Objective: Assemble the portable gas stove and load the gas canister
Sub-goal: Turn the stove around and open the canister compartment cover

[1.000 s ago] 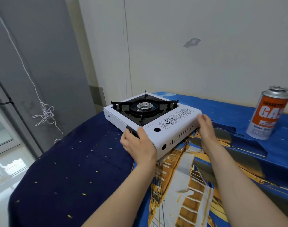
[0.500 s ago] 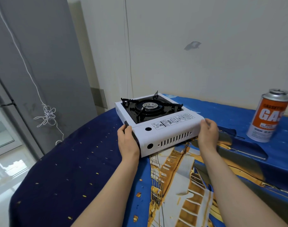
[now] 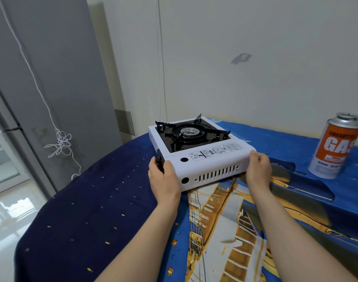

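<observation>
A white portable gas stove [image 3: 212, 171] with a black burner and pan support [image 3: 189, 133] sits on the table, its vented end facing me. My left hand [image 3: 162, 180] grips its near left corner, over the black control knob. My right hand [image 3: 258, 169] holds the near right corner. An orange and silver gas canister [image 3: 334, 147] stands upright at the right, well apart from both hands and from the stove.
A blue and gold patterned cloth [image 3: 113, 210] covers the table, whose rounded edge falls away at the left. A pale wall stands close behind the stove. A grey door with a knotted white cord [image 3: 60, 143] is at the left.
Both hands have turned the stove clockwise, so its vented end now faces me squarely. The canister has stayed where it was.
</observation>
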### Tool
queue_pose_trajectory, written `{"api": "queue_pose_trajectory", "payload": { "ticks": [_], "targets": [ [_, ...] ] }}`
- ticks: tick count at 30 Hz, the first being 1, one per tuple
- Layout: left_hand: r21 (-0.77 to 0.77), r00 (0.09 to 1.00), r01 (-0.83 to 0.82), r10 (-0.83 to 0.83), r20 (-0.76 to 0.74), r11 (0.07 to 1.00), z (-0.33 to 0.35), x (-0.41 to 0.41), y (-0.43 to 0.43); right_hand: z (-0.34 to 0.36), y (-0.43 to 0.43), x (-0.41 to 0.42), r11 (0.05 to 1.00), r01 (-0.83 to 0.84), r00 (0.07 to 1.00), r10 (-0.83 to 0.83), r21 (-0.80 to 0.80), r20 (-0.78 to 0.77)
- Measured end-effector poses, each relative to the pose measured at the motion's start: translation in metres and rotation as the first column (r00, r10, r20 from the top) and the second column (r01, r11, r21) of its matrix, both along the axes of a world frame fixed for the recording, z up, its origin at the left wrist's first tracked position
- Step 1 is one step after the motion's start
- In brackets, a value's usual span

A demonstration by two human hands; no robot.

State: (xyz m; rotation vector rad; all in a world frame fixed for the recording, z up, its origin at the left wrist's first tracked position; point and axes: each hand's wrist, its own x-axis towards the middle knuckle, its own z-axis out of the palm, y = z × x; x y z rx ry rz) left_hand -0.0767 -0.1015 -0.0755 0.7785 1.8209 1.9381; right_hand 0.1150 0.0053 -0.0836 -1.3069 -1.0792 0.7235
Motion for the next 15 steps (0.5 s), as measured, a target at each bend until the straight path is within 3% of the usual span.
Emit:
{"api": "queue_pose_trajectory", "payload": {
  "ticks": [15],
  "targets": [
    [0.018, 0.980, 0.187, -0.188, 0.070, 0.982, -0.005, -0.041, 0.011, 0.001, -0.013, -0.004, 0.987, 0.139, 0.985, -0.145, 0.075, 0.089]
  ]
}}
